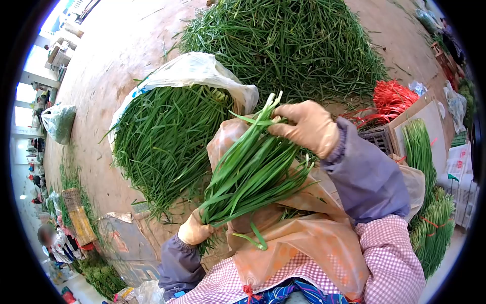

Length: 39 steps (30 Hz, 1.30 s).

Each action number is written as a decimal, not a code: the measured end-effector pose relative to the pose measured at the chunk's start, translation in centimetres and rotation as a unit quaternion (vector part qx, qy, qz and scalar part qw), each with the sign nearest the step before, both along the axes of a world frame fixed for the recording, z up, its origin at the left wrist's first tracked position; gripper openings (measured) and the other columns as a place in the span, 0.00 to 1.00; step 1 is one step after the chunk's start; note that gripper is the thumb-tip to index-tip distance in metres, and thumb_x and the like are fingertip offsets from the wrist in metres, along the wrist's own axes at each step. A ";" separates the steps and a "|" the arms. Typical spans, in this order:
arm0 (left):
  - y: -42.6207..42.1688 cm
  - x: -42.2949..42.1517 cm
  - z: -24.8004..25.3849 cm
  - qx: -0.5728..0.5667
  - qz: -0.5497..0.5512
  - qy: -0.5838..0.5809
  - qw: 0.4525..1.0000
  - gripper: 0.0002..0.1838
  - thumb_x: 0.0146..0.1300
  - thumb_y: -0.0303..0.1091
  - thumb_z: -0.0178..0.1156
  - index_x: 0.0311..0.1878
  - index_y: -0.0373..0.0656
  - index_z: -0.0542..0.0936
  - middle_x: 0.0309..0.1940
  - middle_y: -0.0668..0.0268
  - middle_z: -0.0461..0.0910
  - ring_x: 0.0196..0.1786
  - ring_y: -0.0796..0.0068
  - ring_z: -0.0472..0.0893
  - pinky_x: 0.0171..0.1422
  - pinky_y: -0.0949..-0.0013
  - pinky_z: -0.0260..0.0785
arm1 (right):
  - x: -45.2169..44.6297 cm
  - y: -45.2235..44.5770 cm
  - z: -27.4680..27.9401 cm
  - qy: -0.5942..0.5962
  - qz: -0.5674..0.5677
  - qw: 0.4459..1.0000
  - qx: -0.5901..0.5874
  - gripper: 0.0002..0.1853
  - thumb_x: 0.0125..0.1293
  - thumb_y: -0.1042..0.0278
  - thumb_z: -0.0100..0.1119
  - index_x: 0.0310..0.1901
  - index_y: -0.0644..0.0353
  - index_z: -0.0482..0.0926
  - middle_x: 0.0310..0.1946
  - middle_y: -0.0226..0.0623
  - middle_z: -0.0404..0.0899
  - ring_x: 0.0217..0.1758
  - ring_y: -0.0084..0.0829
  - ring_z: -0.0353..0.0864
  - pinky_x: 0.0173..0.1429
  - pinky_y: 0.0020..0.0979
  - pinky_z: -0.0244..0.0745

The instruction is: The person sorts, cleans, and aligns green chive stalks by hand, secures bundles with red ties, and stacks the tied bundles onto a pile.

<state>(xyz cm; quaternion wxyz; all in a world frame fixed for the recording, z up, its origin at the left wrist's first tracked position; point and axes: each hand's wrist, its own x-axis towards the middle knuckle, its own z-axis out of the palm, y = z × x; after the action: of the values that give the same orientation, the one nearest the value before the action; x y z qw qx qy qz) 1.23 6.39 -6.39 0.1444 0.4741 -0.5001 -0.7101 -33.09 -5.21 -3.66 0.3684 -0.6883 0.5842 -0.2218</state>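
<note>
A bunch of long green leafy stalks (248,172) lies slantwise over my lap. My left hand (195,229), in a tan glove, is closed round the lower leafy end of the bunch. Near the pale stem ends, my right hand (308,126), gloved too, has its thumb and fingers pinched on some stalks. A translucent plastic apron (309,243) covers my lap under the bunch, with a loose leaf on it. Just beyond, to the left, stands an open white bag (202,71) full of the same greens (167,137).
A large heap of greens (283,45) covers the floor ahead. Red ties (392,101) lie at the right beside a cardboard box (420,121). Tied bundles (430,233) stand at my right. Another filled bag (59,123) and a person (63,245) are far left.
</note>
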 end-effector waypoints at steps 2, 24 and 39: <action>0.1 -0.6 1.0 0.004 0.016 -0.018 1.000 0.16 0.62 0.27 0.63 0.52 0.38 0.76 0.35 0.73 0.77 0.33 0.83 0.72 0.35 0.75 0.67 | 0.6 -0.2 -3.2 0.009 0.017 1.000 -0.012 0.13 0.63 0.67 0.66 0.50 0.56 0.83 0.27 0.45 0.82 0.27 0.29 0.81 0.36 0.26 0.75; 0.3 -1.8 3.4 -0.068 -0.052 -0.125 0.988 0.35 0.55 0.14 0.56 0.69 0.38 0.65 0.50 0.61 0.82 0.52 0.77 0.78 0.57 0.72 0.71 | 1.8 2.9 -4.3 -0.206 -0.089 0.972 -0.063 0.09 0.65 0.74 0.64 0.47 0.63 0.80 0.36 0.31 0.83 0.40 0.19 0.80 0.46 0.23 0.76; 2.3 -2.6 2.8 0.173 0.140 0.088 0.971 0.13 0.61 0.39 0.64 0.40 0.41 0.74 0.16 0.71 0.67 0.14 0.82 0.62 0.17 0.75 0.50 | -7.2 9.0 -4.6 -0.259 -0.130 0.955 0.062 0.14 0.69 0.57 0.61 0.43 0.61 0.83 0.30 0.31 0.82 0.34 0.23 0.81 0.40 0.25 0.76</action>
<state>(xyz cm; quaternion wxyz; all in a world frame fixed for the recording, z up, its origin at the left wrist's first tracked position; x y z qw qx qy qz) -1.32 8.65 -3.61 0.2017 0.4933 -0.2841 -0.7971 -40.29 3.80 -8.27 0.5164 -0.5014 0.5661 -0.4019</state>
